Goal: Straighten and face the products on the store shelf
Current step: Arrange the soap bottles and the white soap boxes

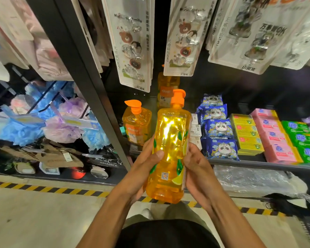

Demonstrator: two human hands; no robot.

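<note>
As left hand, right hand grip | bottle upright, pump uppermost

light: dim shelf recesses | glare: on orange bottle | blur: hanging packs | edges: wide-angle bend

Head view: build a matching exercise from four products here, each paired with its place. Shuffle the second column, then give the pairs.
Things:
1. lemon-print pump bottle
2. panda packets
3. bath poufs
4. green boxes

Places:
A. left of the black upright
B. just right of the pink boxes
C. between the left hand and right hand
D. just left of the yellow boxes

Pairs: 1-C, 2-D, 3-A, 4-B
</note>
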